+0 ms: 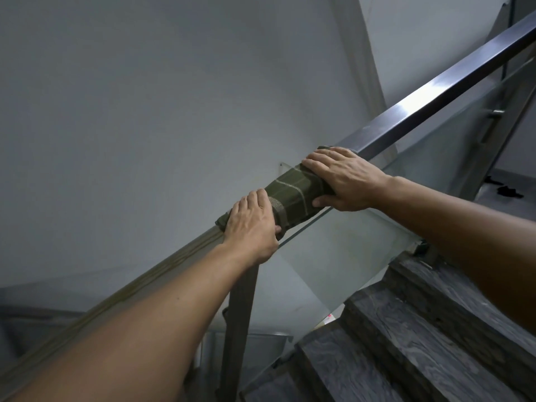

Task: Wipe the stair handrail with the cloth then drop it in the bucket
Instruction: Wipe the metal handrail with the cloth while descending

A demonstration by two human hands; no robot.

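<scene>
My 2 hands clamp the cloth (295,195) around the rail (435,94), left hand (252,224) low, right hand (345,178) higher. The rail's long axis climbs up-right from my right hand; no bucket in view.

The cloth (293,195) is olive green, crossed by thin pale cream stripes that form a loose check, with one small patch of finer beige mesh weave near its lower end. The handrail (441,91) is dark grey metal with a bright white sheen along its upper stretch; its lower stretch looks duller and brownish olive. The stair treads (406,338) are dark grey stone with lighter grey swirling veins. The wall (145,111) is plain pale grey, and the glass panel (342,250) has a faint greenish tint
</scene>
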